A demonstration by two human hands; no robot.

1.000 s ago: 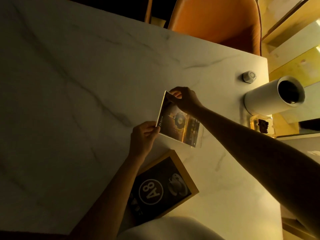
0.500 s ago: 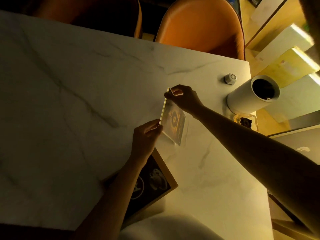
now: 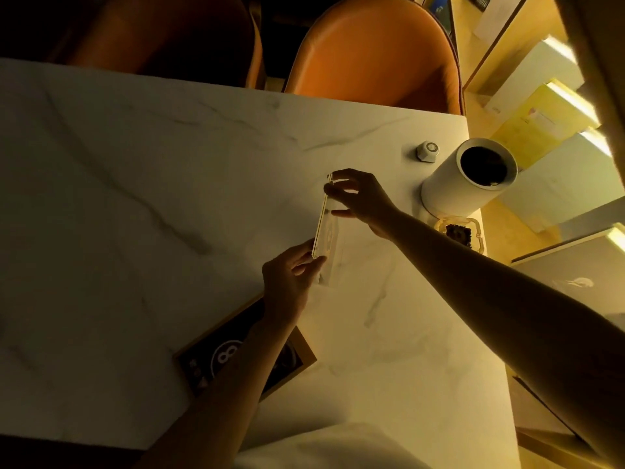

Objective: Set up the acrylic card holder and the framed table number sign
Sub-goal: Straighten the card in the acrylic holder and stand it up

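Observation:
The clear acrylic card holder (image 3: pixel 327 231) stands nearly upright on the white marble table (image 3: pixel 135 198), seen almost edge-on with its card facing right. My right hand (image 3: pixel 358 198) pinches its far top corner. My left hand (image 3: pixel 291 282) grips its near lower end. The framed table number sign (image 3: pixel 209 363), a wooden frame around a dark card with a circled number, lies flat near the table's front edge, partly under my left forearm.
A white cylindrical container (image 3: pixel 470 177) stands at the table's right edge, beside a small white round object (image 3: pixel 427 151) and a clear ashtray-like dish (image 3: pixel 460 231). Two orange chairs (image 3: pixel 375 52) stand behind the table. Lit shelves are at right.
Both hands have tipped the card holder from a leaning pose to almost upright, so its face now shows only edge-on. The view has shifted down, pushing the frame lower left.

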